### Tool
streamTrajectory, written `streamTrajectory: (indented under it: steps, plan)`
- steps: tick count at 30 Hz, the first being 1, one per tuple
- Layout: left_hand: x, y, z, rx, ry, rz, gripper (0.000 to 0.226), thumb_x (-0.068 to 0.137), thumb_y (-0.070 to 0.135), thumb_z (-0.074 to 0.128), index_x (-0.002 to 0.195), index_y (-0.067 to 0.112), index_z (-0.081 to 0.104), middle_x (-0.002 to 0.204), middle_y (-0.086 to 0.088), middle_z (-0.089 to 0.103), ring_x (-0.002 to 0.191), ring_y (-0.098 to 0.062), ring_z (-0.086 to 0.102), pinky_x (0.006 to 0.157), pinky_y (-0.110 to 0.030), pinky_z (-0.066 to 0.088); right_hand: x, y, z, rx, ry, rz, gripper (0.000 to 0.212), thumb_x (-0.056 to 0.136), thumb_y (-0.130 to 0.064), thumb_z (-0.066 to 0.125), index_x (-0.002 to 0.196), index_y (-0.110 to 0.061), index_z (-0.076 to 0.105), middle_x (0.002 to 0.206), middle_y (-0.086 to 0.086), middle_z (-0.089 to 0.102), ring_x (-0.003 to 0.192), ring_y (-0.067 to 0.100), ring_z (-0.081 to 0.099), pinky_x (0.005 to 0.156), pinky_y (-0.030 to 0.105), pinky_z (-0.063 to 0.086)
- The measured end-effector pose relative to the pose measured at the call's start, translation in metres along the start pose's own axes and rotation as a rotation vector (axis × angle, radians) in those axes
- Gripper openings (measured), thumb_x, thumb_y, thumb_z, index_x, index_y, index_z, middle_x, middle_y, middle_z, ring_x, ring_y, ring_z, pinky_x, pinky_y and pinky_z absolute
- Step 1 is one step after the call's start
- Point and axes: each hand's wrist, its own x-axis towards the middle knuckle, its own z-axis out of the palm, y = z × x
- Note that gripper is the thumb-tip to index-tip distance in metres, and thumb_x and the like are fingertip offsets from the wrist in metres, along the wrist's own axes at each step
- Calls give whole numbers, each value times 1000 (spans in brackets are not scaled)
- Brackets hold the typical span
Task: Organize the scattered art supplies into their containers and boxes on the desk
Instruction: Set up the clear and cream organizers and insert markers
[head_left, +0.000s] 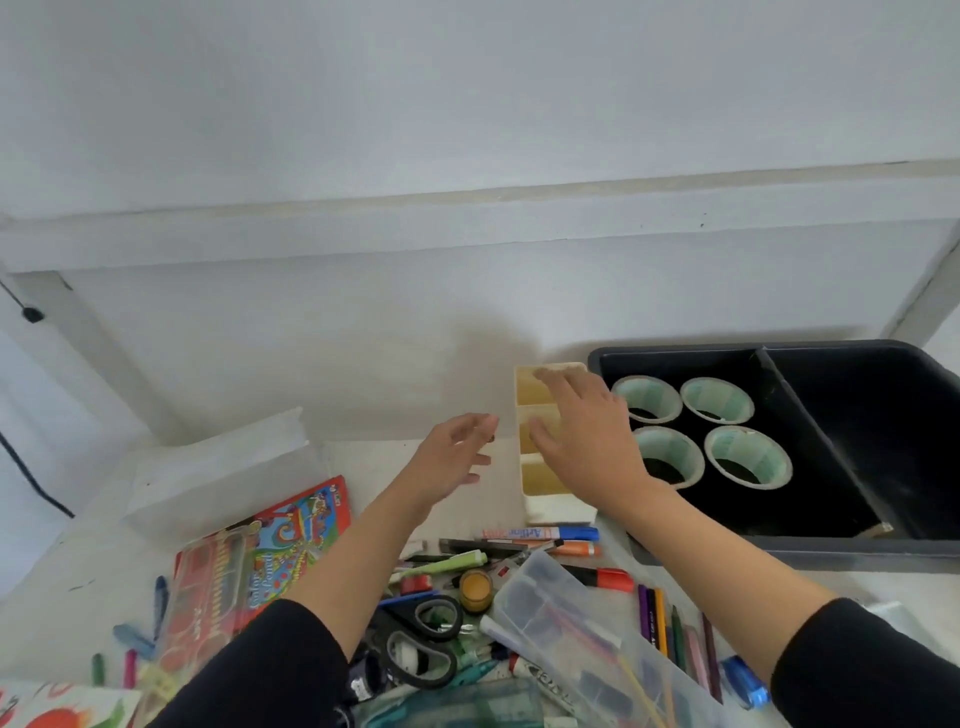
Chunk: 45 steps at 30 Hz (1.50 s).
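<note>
1. Desk (62, 561) in view: a pale top pushed up against a plain white wall (467, 104), with a white ledge (467, 208) running across above it and a black cable (31, 467) hanging at the far left.
2. Right hand (587, 431) is on the cream organizer (535, 473), fingers stretched flat across its compartments to the far rim, not curled round it.
3. That organizer stands at the middle of the desk, just beside the black bin (831, 545).
4. Left hand (452, 457) hovers just left of the organizer, fingers loose and spread, holding nothing and slightly blurred.
5. Over in the bin, four tape rolls (748, 457) sit in the left section; a divider splits it from the right section.
6. Back left, a clear box (223, 467) stands against the wall.
7. Near edge is a jumble: a red colouring book (291, 540) with a clear paint tray (218, 577) lying on it, crayons (130, 639) strewn to the left.
8. Between the forearms lie black scissors (421, 639), a small yellow jar (475, 590) and markers (540, 534) lined up just below the organizer.
9. A clear pencil case (587, 639) lies tilted over the heap, with coloured pencils (670, 629) side by side to its right.
10. Both arms wear black sleeves pushed up.
</note>
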Motion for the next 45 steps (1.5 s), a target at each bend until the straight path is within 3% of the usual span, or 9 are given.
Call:
streamTrajectory:
  steps: [7,15,18,23,27,32,37,42,45]
  plan:
    - [-72,-33,-104,124,397,109,19,100,30,59,87,28,73,70,3,67,63,-10,58,67,-31,50,-6,-102,43,382,-170,-150,22,96,-36,58,116,-27,57,97,-10,59,92,9,55,84,30,47]
    - [-109,-87,-223,164,891,90,12,97,19,61,89,25,68,88,4,68,82,-10,60,74,-28,45,26,-192,133,420,-315,-234,22,95,-31,59,116,-23,56,101,-5,57,99,14,50,83,30,42]
    - [-108,-115,-247,318,876,69,8,95,22,63,102,25,61,102,-1,59,93,-14,57,84,-32,47,43,-226,155,323,-353,-316,36,91,-35,62,123,-23,54,112,-3,56,109,16,44,89,33,41]
    - [-102,-144,-272,282,744,-224,80,84,67,62,149,28,36,145,-9,43,135,-29,42,112,-51,36,68,-257,186,-64,-542,-424,89,70,-59,69,147,-40,29,155,-3,28,146,25,17,116,57,23]
    - [-100,-146,-272,117,555,-190,80,99,55,51,162,25,11,166,3,22,151,-21,24,119,-34,21,82,-252,197,30,-625,-376,92,71,-55,79,148,-36,32,145,-5,38,137,22,24,109,46,38]
    - [-101,-137,-267,-96,678,-18,58,99,37,61,152,35,38,139,23,53,132,-9,48,103,-24,37,79,-238,196,244,-509,-345,87,69,-51,84,143,-34,42,139,-11,44,130,18,31,106,36,36]
    - [-98,-114,-266,-290,742,190,20,98,36,62,117,32,69,114,14,70,110,-6,63,98,-35,52,68,-207,178,567,-411,-156,78,70,-45,87,135,-43,44,135,-21,44,127,6,35,101,29,31]
    - [-80,-84,-240,-371,434,189,50,91,65,56,136,46,53,137,14,57,123,-10,58,102,-38,51,58,-172,145,913,-371,70,75,67,-38,89,130,-41,47,128,-17,52,122,1,48,89,23,53]
    - [-64,-62,-212,-381,294,151,62,89,74,51,142,43,48,134,16,61,119,-14,64,102,-40,52,54,-150,128,927,-393,112,73,68,-42,89,129,-42,49,132,-15,54,126,8,49,100,39,52]
